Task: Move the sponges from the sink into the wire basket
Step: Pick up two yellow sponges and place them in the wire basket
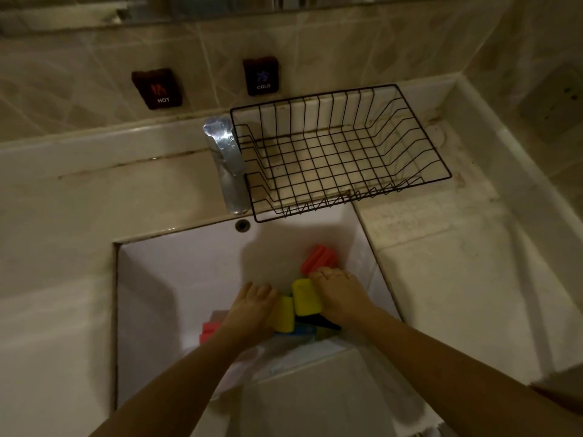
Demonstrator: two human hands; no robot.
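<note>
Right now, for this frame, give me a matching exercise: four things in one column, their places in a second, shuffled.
Things:
1. wire basket
2. orange sponge
3. faucet
4. HOT label

Places:
A. on the tiled wall
B. in the sink, beyond the right hand
C. on the counter, right of the faucet
D. behind the sink, left of the basket

Pairs: 1-C, 2-B, 3-D, 4-A

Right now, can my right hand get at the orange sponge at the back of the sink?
Probably yes. The right hand rests on a yellow sponge, and the orange sponge lies just beyond its fingers with nothing lying over it.
</note>
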